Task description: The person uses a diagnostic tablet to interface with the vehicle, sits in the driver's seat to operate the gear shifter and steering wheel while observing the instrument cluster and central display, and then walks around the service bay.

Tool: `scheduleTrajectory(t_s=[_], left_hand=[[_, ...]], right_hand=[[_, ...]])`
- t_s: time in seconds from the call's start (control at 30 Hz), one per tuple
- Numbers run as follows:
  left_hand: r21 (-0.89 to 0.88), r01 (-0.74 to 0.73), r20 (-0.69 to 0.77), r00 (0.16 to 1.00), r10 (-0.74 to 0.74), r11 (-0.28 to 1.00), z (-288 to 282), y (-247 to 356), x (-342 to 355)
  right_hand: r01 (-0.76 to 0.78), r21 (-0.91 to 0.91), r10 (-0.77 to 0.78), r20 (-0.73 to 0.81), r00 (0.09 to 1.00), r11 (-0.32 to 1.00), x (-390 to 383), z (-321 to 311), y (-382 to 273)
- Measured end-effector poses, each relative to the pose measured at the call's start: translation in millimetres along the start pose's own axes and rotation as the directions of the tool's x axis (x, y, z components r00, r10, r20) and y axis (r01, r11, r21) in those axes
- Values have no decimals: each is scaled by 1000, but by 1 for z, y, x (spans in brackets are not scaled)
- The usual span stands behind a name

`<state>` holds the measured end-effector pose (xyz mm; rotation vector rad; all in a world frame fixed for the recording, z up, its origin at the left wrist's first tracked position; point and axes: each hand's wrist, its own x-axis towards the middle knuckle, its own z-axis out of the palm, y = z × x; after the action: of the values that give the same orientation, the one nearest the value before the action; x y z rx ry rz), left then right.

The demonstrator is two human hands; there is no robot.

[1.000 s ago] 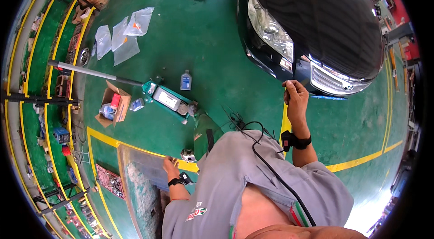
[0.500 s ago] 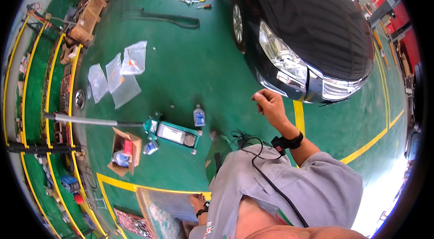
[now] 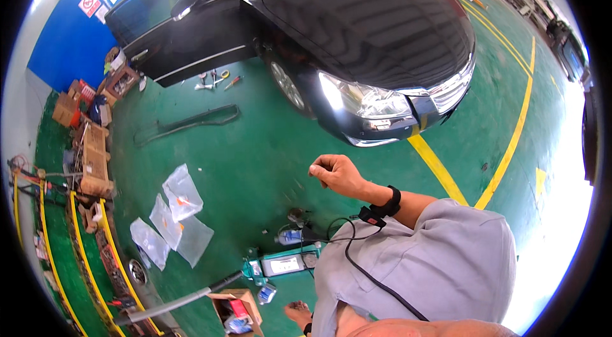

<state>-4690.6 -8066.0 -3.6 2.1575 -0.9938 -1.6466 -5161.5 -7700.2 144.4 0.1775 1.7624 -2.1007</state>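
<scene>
My right hand (image 3: pixel 336 174) is raised in front of my body, over the green floor, with its fingers curled in and no object showing in them. A black band with a small device and cable is on that wrist. Low in the picture hangs my left hand (image 3: pixel 296 311); its fingers are too small and blurred to read. Nearest to it are a blue-labelled bottle (image 3: pixel 267 293) and a green floor jack (image 3: pixel 282 265) with a long grey handle. A second bottle (image 3: pixel 290 237) stands beyond the jack, partly hidden by the cable.
Ahead is a black car (image 3: pixel 363 37), its door (image 3: pixel 185 41) open on the left. Clear plastic bags (image 3: pixel 183 192) and a black rubber strip (image 3: pixel 191 124) lie on the floor. An open cardboard box (image 3: pixel 255 316) sits near the jack. Yellow-edged shelves (image 3: pixel 121 260) line the left side.
The view has swung upward, so more of the car and its open door shows. My right hand stays curled in front of me; the left hangs low at my side.
</scene>
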Motion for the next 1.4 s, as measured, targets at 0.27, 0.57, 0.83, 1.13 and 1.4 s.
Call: scheduleTrajectory(t_s=[0.27, 0.57, 0.83, 1.13, 1.4], left_hand=[[470, -246, 226, 962, 154, 848, -25, -14, -10], [701, -691, 705, 633, 320, -176, -39, -39, -32], [489, -187, 28, 980, 199, 852, 72, 9, -66], [128, 359, -18, 933, -360, 925, 23, -85, -55], [69, 183, 102, 977, -190, 981, 102, -5, -2]], right_hand=[[23, -4, -23, -61, 998, 1000, 16, 7, 5], [27, -22, -29, -111, 993, 999, 38, -41, -17], [14, -74, -4, 133, 991, 997, 61, -39, -41], [309, -319, -233, 255, 938, 896, 94, -32, -69], [497, -456, -396, 303, 867, 738, 145, -1, -91]])
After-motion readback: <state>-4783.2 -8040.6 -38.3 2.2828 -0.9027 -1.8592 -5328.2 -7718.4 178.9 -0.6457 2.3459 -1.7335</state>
